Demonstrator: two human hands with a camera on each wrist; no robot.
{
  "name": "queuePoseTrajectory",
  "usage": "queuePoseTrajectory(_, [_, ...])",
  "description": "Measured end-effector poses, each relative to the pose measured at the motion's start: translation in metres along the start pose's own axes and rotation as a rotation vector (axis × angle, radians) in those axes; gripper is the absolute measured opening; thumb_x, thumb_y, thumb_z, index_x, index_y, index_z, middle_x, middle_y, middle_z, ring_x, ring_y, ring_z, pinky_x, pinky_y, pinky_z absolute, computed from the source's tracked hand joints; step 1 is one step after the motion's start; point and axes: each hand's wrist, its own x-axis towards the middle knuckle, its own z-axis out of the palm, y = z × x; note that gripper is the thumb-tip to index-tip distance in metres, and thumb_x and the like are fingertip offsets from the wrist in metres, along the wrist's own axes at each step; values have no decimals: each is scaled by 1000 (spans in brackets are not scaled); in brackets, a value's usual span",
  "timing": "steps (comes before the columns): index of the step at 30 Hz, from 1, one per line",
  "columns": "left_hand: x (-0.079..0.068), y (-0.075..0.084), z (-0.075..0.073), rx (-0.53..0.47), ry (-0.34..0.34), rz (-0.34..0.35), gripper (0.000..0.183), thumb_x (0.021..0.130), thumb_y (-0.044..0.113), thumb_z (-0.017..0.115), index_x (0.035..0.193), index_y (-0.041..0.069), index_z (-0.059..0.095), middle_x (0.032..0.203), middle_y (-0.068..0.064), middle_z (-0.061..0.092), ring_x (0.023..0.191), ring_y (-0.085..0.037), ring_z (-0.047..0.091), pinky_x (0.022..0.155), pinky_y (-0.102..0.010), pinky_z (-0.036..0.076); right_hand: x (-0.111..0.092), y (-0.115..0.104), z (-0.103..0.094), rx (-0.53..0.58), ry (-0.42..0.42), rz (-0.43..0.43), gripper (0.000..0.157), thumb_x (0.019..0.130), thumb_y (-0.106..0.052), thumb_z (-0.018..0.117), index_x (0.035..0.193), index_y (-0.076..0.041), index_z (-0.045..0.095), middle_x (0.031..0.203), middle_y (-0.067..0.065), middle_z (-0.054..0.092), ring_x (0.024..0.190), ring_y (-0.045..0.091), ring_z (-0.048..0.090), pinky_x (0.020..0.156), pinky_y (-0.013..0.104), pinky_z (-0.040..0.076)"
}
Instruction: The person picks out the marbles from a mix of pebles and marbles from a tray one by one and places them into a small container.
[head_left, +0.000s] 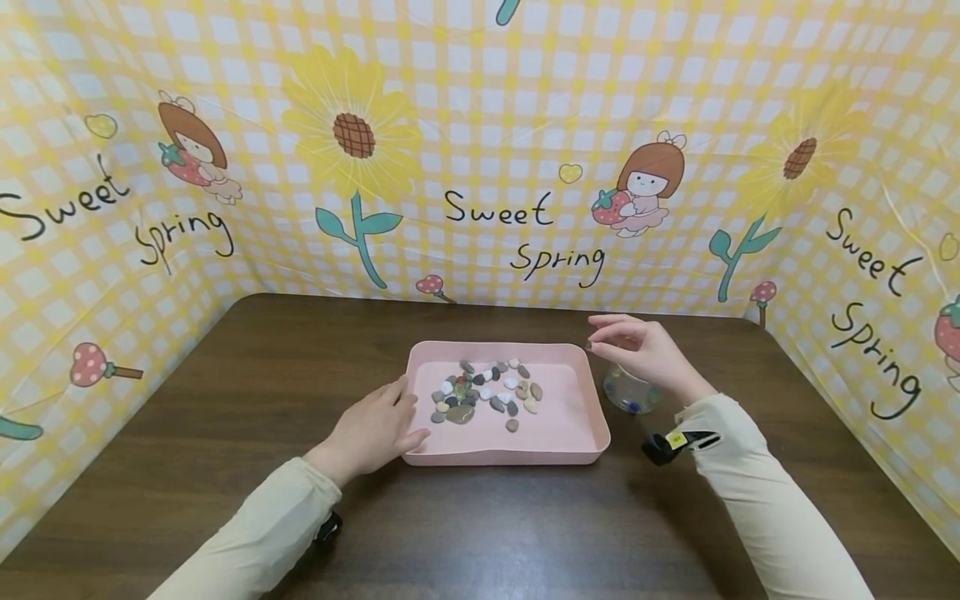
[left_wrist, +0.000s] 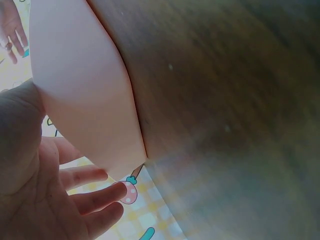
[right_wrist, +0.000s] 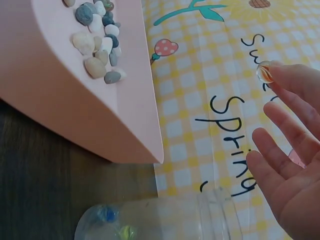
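Observation:
My right hand [head_left: 637, 346] pinches a clear glass marble with an orange swirl [right_wrist: 265, 73] between thumb and forefinger, the other fingers spread. It is raised by the right end of the pink tray [head_left: 570, 417], above a clear jar [head_left: 632, 390]. A blue marble [right_wrist: 107, 214] and a yellow-green marble [right_wrist: 128, 232] show inside that jar. My left hand [head_left: 371, 429] rests at the tray's left end, thumb over the rim and fingers loosely extended along the outside. Pebbles [head_left: 461, 412] in grey, white and tan lie scattered in the tray, mostly towards its left and middle.
The brown wooden table [head_left: 495, 533] extends around the tray. A yellow checked cloth [head_left: 480, 108] with printed flowers and lettering stands along the back and both sides. The jar stands close to the tray's right wall.

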Motion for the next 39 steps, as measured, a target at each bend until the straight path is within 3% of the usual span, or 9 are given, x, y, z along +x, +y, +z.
queuePoseTrajectory(3, [0, 0, 0, 1, 1, 0, 59, 89, 45, 55, 123, -2, 57, 141, -27, 41, 126, -40, 46, 101, -48, 42, -4, 4, -3, 8, 7, 7, 25, 86, -24, 66, 100, -3, 70, 134, 11, 55, 127, 29, 49, 100, 38, 44])
queuePoseTrajectory(6, [-1, 0, 1, 4, 6, 5, 59, 89, 45, 55, 123, -2, 57, 140, -27, 42, 125, -40, 47, 101, -48, 43, -8, 8, -7, 20, 15, 13, 27, 87, -26, 66, 101, -4, 69, 135, 11, 54, 125, 25, 51, 96, 27, 48])
queuePoseTrajectory(10, [0, 0, 1, 12, 12, 12, 59, 89, 46, 55, 123, -2, 57, 140, -28, 42, 125, -40, 48, 100, -47, 43, -15, 14, -12, 54, 41, 2, 27, 87, -23, 65, 103, -1, 68, 135, 14, 52, 114, 2, 56, 88, 11, 46])
queuePoseTrajectory(14, [0, 0, 1, 23, 10, 14, 59, 89, 46, 54, 123, -3, 57, 140, -28, 42, 125, -40, 48, 101, -47, 43, -22, 18, -15, 82, 74, -29, 27, 87, -18, 65, 104, 3, 67, 133, 17, 53, 103, -13, 55, 89, 8, 44])
queuePoseTrajectory(21, [0, 0, 0, 38, 11, 19, 57, 89, 44, 55, 122, -3, 57, 139, -28, 43, 124, -39, 48, 101, -46, 43, -30, 29, -21, 39, 168, -7, 28, 87, -22, 65, 103, 1, 68, 122, -7, 59, 104, -14, 53, 92, 8, 43])
queuePoseTrajectory(30, [0, 2, -4, 32, -8, 12, 58, 89, 43, 54, 123, -3, 57, 140, -27, 42, 125, -39, 48, 101, -46, 43, -34, 44, -26, -2, 289, -18, 27, 86, -19, 67, 100, 4, 67, 112, -24, 55, 104, -17, 49, 90, 2, 39])
queuePoseTrajectory(32, [0, 2, -4, 33, -9, 12, 57, 89, 43, 54, 123, -3, 57, 140, -27, 42, 124, -39, 48, 101, -46, 43, -34, 47, -26, -22, 309, -3, 26, 86, -19, 66, 100, 3, 68, 115, -18, 58, 102, -18, 49, 88, 1, 38])
queuePoseTrajectory(37, [-1, 1, -3, 32, -8, 13, 57, 89, 43, 54, 123, -3, 57, 140, -27, 43, 124, -39, 48, 101, -46, 43, -32, 54, -28, -90, 331, 49, 27, 86, -19, 66, 100, 4, 68, 124, 18, 60, 91, -21, 47, 80, 0, 40])
queuePoseTrajectory(39, [-1, 1, -3, 32, -5, 15, 57, 90, 43, 54, 123, -3, 57, 140, -27, 43, 124, -39, 48, 101, -46, 43, -31, 57, -28, -121, 333, 75, 27, 86, -18, 66, 99, 5, 68, 123, 23, 60, 86, -23, 46, 76, 0, 39])
